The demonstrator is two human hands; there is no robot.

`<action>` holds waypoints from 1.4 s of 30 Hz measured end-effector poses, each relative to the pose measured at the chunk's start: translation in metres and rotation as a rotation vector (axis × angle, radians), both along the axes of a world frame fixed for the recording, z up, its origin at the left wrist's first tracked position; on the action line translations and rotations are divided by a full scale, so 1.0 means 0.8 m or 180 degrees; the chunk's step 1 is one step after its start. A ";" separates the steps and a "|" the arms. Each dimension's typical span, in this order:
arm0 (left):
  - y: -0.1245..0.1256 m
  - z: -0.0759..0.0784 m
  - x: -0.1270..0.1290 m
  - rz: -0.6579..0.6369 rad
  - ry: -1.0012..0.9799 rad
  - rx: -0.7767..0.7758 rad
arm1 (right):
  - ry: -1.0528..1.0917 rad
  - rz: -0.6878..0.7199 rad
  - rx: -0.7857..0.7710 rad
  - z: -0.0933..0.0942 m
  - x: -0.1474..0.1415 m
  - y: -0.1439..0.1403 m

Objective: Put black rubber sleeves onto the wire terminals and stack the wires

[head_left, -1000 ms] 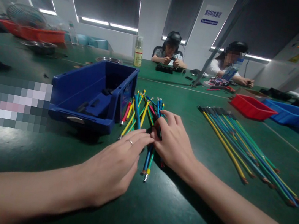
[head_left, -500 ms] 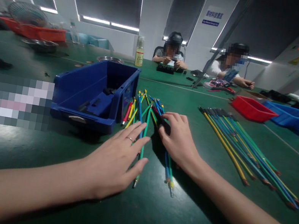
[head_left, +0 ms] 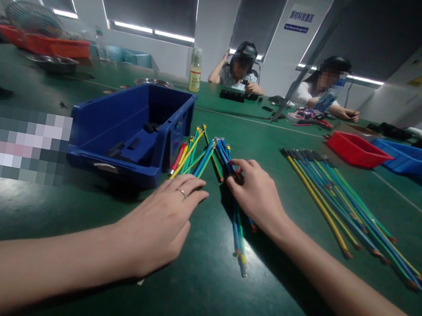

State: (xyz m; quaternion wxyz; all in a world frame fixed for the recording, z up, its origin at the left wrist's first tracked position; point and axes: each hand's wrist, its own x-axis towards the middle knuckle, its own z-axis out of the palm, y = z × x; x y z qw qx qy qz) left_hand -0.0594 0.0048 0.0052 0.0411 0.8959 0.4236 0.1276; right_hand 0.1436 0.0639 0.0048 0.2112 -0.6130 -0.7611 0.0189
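My left hand (head_left: 163,218) lies over a bunch of short blue, green and yellow cables (head_left: 206,157), its fingers drawn together and curled onto them. Below this hand a small pale cable end (head_left: 140,282) pokes out. My right hand (head_left: 256,193) is closed, thumb and fingers pinched around blue and red cables (head_left: 225,154); its fingers partly hide them. More blue and green cables (head_left: 237,233) with metal ends stick out beneath that hand toward me. Red and yellow cables (head_left: 179,158) lie beside the blue bin (head_left: 127,135).
A row of cables with black ends (head_left: 337,202) lies at the right. Behind it stand a red tray (head_left: 357,150) and a blue tray (head_left: 407,159). A bottle (head_left: 196,71) stands at the far side. Two people (head_left: 242,71) sit across the green table (head_left: 187,312).
My left hand's fingers have drawn together and its thumb has tucked in. The green cable beneath it has swung left. My right hand has barely moved; the dark piece at its fingers no longer shows.
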 end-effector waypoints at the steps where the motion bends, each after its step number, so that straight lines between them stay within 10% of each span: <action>1: 0.000 -0.002 0.000 0.0050 0.0052 0.0036 | 0.0025 0.0000 -0.0028 0.001 0.001 0.001; 25: -0.001 0.010 0.007 -0.0150 0.0257 -0.0173 | 0.0198 -0.0206 -0.0133 0.001 0.000 0.003; 35: -0.003 0.008 0.006 0.0333 0.0298 -0.0285 | 0.0722 0.0237 0.0381 0.003 -0.005 -0.001; 42: -0.003 0.011 0.008 -0.0329 0.0351 -0.0587 | 0.0992 0.0994 0.0169 0.003 -0.005 -0.001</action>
